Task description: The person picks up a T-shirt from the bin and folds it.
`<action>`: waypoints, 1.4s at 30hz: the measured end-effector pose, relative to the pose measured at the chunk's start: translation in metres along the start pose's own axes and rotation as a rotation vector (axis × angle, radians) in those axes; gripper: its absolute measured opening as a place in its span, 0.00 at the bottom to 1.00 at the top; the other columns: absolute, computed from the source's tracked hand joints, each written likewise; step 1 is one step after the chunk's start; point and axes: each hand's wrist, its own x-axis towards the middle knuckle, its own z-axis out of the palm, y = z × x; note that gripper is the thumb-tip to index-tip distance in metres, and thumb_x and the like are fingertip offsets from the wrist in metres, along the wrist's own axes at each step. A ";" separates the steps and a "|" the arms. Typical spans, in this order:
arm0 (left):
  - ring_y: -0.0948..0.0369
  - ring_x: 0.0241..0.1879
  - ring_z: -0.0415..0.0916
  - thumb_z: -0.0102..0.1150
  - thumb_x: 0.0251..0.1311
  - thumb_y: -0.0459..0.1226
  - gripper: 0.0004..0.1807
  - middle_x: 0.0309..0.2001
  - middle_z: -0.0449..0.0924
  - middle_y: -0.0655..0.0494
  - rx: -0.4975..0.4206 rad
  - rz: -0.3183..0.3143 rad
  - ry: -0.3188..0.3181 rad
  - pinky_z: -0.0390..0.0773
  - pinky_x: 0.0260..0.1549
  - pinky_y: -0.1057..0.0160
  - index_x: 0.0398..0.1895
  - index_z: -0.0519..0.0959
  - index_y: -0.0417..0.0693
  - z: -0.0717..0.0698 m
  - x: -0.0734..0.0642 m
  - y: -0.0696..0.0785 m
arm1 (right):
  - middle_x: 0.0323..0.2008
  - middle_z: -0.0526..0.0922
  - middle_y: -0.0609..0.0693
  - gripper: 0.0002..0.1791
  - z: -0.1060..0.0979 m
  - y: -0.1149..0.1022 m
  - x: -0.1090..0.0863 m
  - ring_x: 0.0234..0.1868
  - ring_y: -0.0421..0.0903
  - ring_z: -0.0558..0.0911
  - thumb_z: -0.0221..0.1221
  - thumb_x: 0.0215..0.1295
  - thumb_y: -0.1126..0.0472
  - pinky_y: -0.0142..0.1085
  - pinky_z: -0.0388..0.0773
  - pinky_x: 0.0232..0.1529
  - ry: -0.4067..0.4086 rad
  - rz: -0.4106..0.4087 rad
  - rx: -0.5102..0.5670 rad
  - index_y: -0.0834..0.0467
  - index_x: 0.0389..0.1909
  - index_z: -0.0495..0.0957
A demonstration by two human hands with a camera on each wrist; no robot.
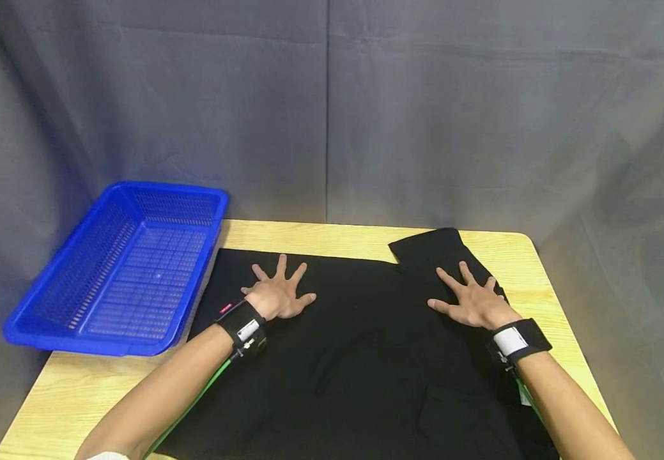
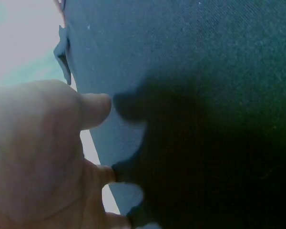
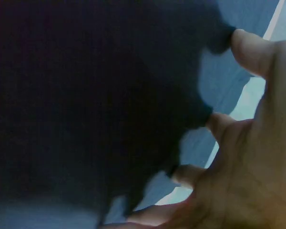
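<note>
A black garment (image 1: 360, 358), apparently a short-sleeved shirt, lies spread over the table. One sleeve (image 1: 431, 246) sticks out at its far right corner. My left hand (image 1: 277, 296) rests on the cloth near its far left, fingers spread and straight. Toward the far right, my right hand (image 1: 474, 303) also lies with spread fingers on the cloth, just below the sleeve. In the left wrist view, the thumb (image 2: 96, 109) is over the dark fabric (image 2: 219, 43). The right wrist view has the fingertips (image 3: 217, 121) touching the fabric (image 3: 86, 95). Neither hand grips anything.
A blue plastic basket (image 1: 115, 348) with slotted walls stands at the table's left, next to the garment's left edge. The light wooden table (image 1: 314, 236) ends at a grey curtain (image 1: 424, 128) behind. Green cables run along both forearms from the wrist straps (image 1: 521, 342).
</note>
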 end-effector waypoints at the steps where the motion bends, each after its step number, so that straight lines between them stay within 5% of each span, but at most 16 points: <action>1: 0.16 0.77 0.38 0.43 0.78 0.65 0.44 0.88 0.30 0.40 0.020 0.004 0.009 0.67 0.58 0.16 0.89 0.46 0.63 -0.004 0.001 0.000 | 0.83 0.41 0.75 0.52 -0.005 0.000 0.003 0.69 0.98 0.48 0.48 0.74 0.24 0.87 0.55 0.62 -0.011 0.003 0.002 0.51 0.87 0.50; 4: 0.19 0.75 0.53 0.47 0.78 0.61 0.41 0.86 0.42 0.38 0.070 0.010 0.031 0.75 0.58 0.23 0.88 0.52 0.59 -0.019 0.008 -0.006 | 0.80 0.53 0.78 0.46 -0.023 -0.003 0.018 0.72 0.89 0.59 0.50 0.79 0.32 0.80 0.60 0.67 0.015 0.002 -0.029 0.61 0.83 0.58; 7: 0.27 0.70 0.66 0.55 0.76 0.55 0.37 0.79 0.58 0.36 0.100 0.010 0.091 0.78 0.60 0.31 0.82 0.62 0.53 -0.035 0.020 -0.021 | 0.73 0.66 0.78 0.34 -0.040 0.000 0.041 0.70 0.78 0.71 0.56 0.80 0.48 0.71 0.71 0.65 0.125 -0.041 -0.096 0.68 0.76 0.67; 13: 0.32 0.65 0.70 0.69 0.61 0.43 0.36 0.69 0.66 0.32 0.122 -0.008 0.150 0.76 0.60 0.35 0.70 0.69 0.41 -0.047 0.042 -0.060 | 0.69 0.73 0.72 0.31 -0.044 0.016 0.087 0.66 0.73 0.77 0.62 0.71 0.69 0.65 0.74 0.66 0.234 -0.159 -0.171 0.67 0.74 0.68; 19: 0.37 0.61 0.75 0.74 0.51 0.40 0.30 0.64 0.74 0.36 0.256 0.099 0.157 0.78 0.59 0.39 0.59 0.80 0.42 -0.048 0.052 -0.072 | 0.57 0.81 0.71 0.25 -0.034 0.036 0.096 0.60 0.71 0.80 0.63 0.65 0.75 0.64 0.76 0.63 0.305 -0.228 -0.094 0.68 0.64 0.76; 24: 0.41 0.53 0.83 0.72 0.50 0.34 0.22 0.50 0.86 0.40 0.236 0.210 0.207 0.77 0.57 0.40 0.50 0.79 0.43 -0.054 0.052 -0.082 | 0.42 0.81 0.64 0.16 -0.042 0.040 0.084 0.43 0.61 0.81 0.63 0.65 0.75 0.57 0.81 0.48 0.386 -0.322 -0.015 0.70 0.53 0.80; 29: 0.44 0.46 0.87 0.72 0.53 0.32 0.19 0.45 0.89 0.44 0.206 0.306 0.276 0.79 0.53 0.40 0.49 0.78 0.44 -0.065 0.037 -0.089 | 0.37 0.79 0.56 0.09 -0.064 0.037 0.052 0.36 0.53 0.76 0.65 0.63 0.75 0.50 0.74 0.39 0.499 -0.400 0.099 0.64 0.43 0.80; 34: 0.51 0.38 0.86 0.71 0.54 0.33 0.09 0.34 0.87 0.52 0.275 0.382 0.379 0.77 0.51 0.40 0.34 0.79 0.47 -0.073 0.016 -0.091 | 0.35 0.81 0.48 0.14 -0.082 0.033 0.009 0.33 0.46 0.74 0.68 0.61 0.76 0.38 0.71 0.36 0.619 -0.474 0.124 0.55 0.38 0.81; 42: 0.53 0.33 0.84 0.75 0.47 0.29 0.13 0.28 0.84 0.56 0.351 0.455 0.467 0.75 0.44 0.45 0.27 0.77 0.50 -0.072 -0.022 -0.090 | 0.36 0.83 0.39 0.23 -0.074 0.027 -0.050 0.36 0.37 0.77 0.72 0.49 0.82 0.24 0.69 0.39 0.693 -0.578 0.145 0.53 0.39 0.84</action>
